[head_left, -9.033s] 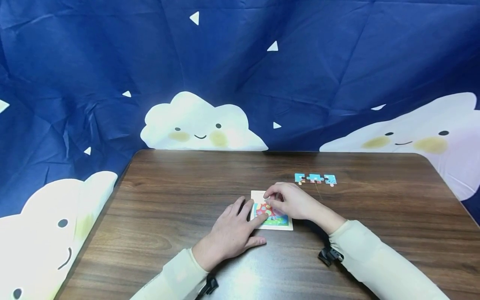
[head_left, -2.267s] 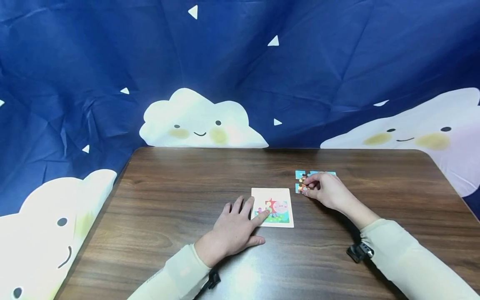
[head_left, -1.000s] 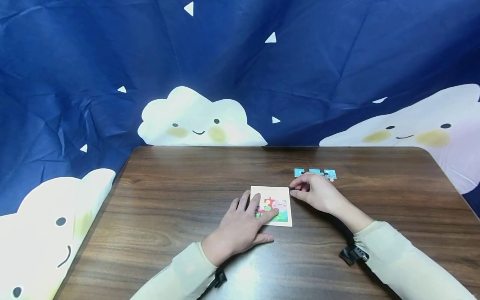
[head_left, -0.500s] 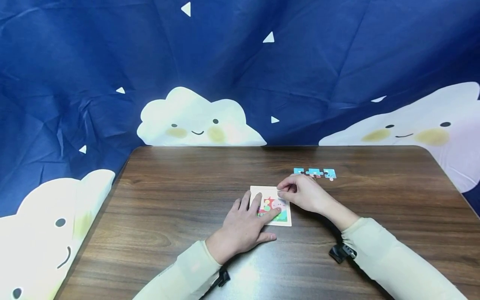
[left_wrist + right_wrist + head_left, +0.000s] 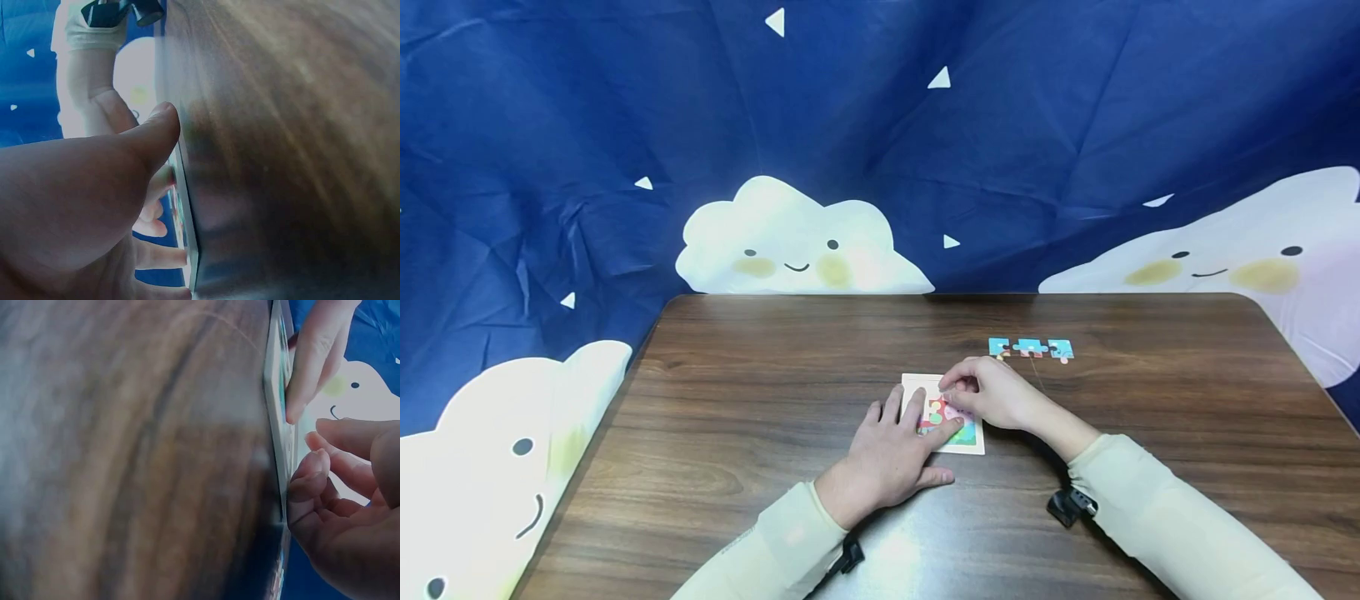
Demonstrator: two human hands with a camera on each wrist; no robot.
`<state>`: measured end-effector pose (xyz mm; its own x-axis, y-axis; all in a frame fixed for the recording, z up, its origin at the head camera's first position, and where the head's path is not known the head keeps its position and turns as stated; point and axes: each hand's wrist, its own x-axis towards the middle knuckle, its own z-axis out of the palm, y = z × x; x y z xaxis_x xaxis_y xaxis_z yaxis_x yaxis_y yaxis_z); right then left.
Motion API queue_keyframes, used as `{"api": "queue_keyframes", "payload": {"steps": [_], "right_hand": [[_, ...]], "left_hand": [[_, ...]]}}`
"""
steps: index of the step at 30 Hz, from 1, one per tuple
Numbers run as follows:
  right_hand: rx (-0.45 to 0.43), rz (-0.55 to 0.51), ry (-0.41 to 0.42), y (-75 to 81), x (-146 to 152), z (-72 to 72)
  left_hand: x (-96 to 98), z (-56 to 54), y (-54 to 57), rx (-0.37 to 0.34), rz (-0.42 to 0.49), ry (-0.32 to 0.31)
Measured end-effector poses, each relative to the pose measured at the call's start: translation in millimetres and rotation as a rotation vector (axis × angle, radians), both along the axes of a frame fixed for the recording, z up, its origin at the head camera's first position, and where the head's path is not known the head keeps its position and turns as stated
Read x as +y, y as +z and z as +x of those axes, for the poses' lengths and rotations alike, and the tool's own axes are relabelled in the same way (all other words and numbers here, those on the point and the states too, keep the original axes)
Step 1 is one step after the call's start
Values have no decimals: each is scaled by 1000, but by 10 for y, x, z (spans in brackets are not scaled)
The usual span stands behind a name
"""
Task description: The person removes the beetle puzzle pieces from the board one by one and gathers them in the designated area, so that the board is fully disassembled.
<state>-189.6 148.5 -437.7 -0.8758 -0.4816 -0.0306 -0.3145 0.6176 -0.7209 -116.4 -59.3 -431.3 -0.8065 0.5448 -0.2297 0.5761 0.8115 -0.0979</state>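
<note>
The puzzle board (image 5: 927, 379) lies on the table (image 5: 737, 400); the left hand (image 5: 887, 458) rests on it ungripping, from eight o'clock; the right hand (image 5: 992, 393) bends over at two (whether holding anything, I cannot tell), three blue pieces (image 5: 1031, 345) beyond.

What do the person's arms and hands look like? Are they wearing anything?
Both arms have long, pale cream sleeves: the left sleeve has a faint line of tiny dark marks, too small to read, and the right sleeve looks plain. A small black gadget sits by each cuff, left and right. The left hand and right hand wear no gloves.
</note>
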Motion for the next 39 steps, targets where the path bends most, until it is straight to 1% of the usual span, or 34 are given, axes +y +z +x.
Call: {"api": "queue_keyframes", "payload": {"steps": [10,16,22,25,30,39], "right_hand": [[8,53,24,-7,-22,5],[11,55,40,-9,-29,3],[-43,55,11,-8,-52,-13],[-69,32,-1,-13,-58,-20],[-82,-20,-6,-8,-64,-18],[-102,-56,-27,3,-90,-11]], "left_hand": [[-8,6,-6,-2,-16,-1],[-3,4,-9,-7,-23,1],[2,3,1,-17,-28,7],[4,0,8,-23,-30,7],[2,-8,15,-18,-33,5],[-2,-9,11,-10,-51,-2]]}}
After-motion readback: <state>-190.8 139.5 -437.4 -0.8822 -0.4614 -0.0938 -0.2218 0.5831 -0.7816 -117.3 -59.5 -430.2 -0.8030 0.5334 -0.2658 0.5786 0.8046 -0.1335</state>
